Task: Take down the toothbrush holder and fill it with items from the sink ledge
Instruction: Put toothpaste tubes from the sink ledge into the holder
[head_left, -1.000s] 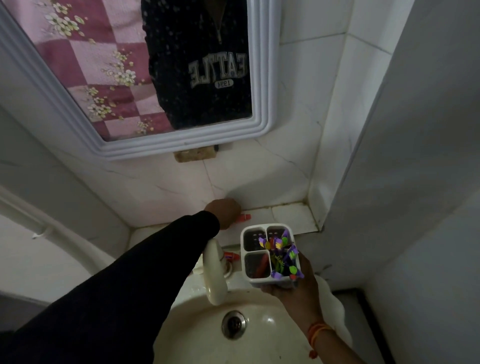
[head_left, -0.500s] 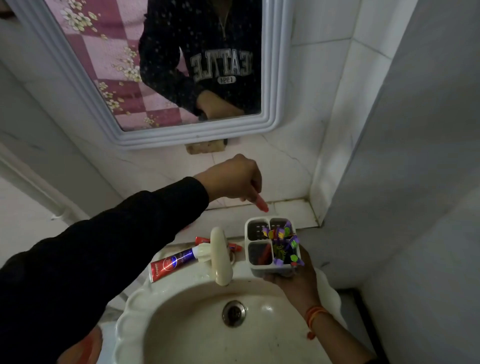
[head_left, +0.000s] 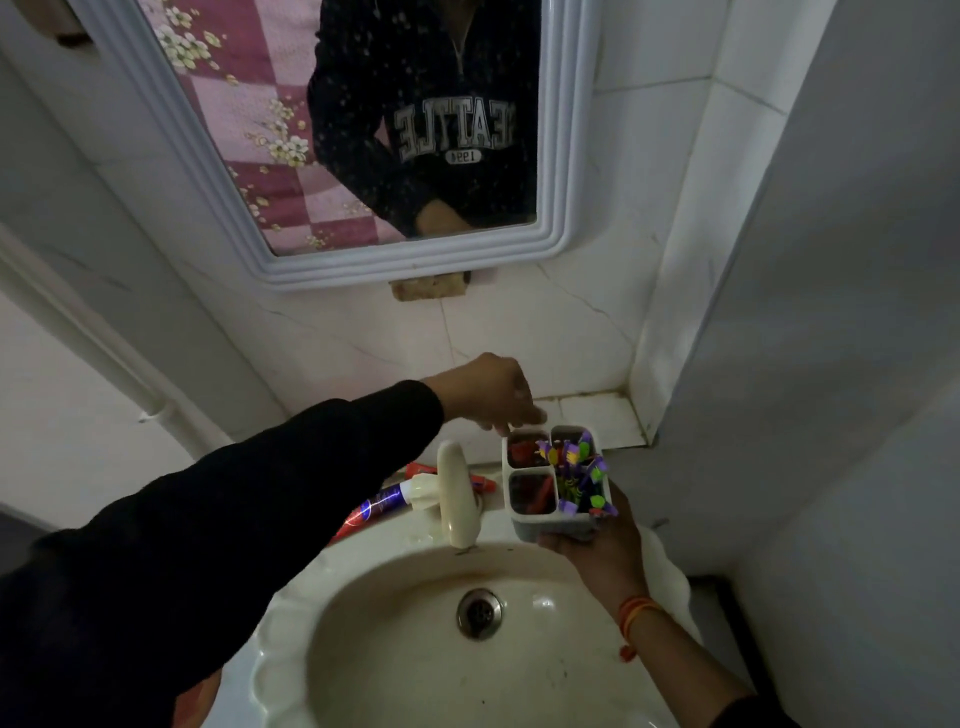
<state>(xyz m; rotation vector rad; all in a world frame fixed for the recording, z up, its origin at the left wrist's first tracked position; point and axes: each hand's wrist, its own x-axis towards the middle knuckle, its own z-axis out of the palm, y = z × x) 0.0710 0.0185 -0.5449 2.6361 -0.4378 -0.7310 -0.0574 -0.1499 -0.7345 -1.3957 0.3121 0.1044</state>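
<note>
My right hand (head_left: 602, 556) grips the white toothbrush holder (head_left: 553, 527) from below, over the sink's right rim. Its right compartment is packed with purple, green and yellow pieces (head_left: 576, 475). A red item (head_left: 522, 453) lies in the back-left compartment and another red one (head_left: 532, 496) in the front-left. My left hand (head_left: 485, 389) hovers just above the back-left corner, fingertips down and apart, with nothing seen between them. A red and blue toothpaste tube (head_left: 371, 512) lies on the ledge behind the tap, with a small red item (head_left: 480, 483) beside it.
The cream tap (head_left: 457, 499) stands between my arms at the back of the sink basin (head_left: 395, 634). A white-framed mirror (head_left: 550, 156) hangs above. A tiled ledge corner (head_left: 597, 415) and a grey wall (head_left: 831, 312) close off the right side.
My left hand took a red item off the ledge, carried it right and lowered it to the holder. The red item now lies in the back-left compartment.
</note>
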